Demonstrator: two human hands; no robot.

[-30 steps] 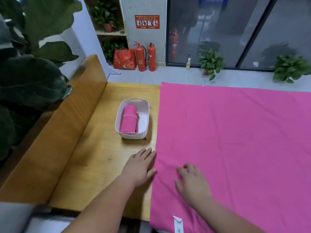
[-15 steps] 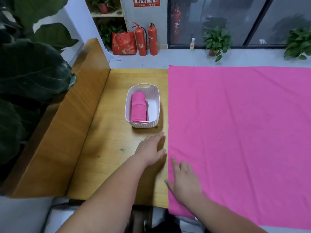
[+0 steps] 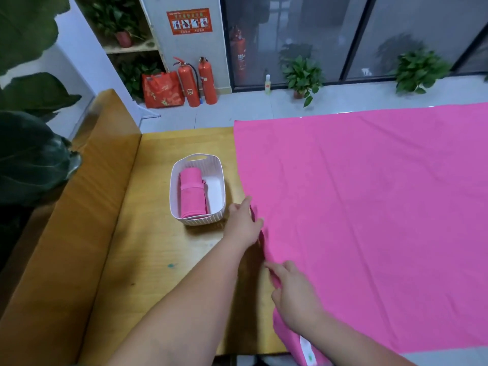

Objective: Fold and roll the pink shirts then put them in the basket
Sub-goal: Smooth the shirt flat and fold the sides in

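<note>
Our left hand (image 3: 244,223) sits at the left hem of the pink shirt (image 3: 369,207), thumb on top of the cloth and fingers reaching far along the edge. A dark raised crease runs beside it, so we read this as a pinch on the hem. Our right hand (image 3: 294,295) is nearer to us on the same hem, with its fingers loosely bent and pointing far-left over the fabric. Whether it has actually caught the edge or only rests on it we cannot tell. The two hands are apart, one beyond the other along that left side. The shirt itself lies spread flat over the right part of the wooden table (image 3: 158,260), reaching to the far edge. Its near-left corner hangs off the near edge, where a white label (image 3: 306,350) shows. We see no fold in it, only light wrinkles. Just left of our left hand stands the white basket (image 3: 198,157), close to the hem but not touching it. A rolled shirt (image 3: 191,191) lies along the basket's left side, with bare floor showing to the right of the roll. By our judgement, one shirt is done. The shirt under our hands is at its very first step, so its folding, rolling and placing are all left. Beyond the table are two fire extinguishers (image 3: 196,83) and a red bag (image 3: 162,88) on the floor.
</note>
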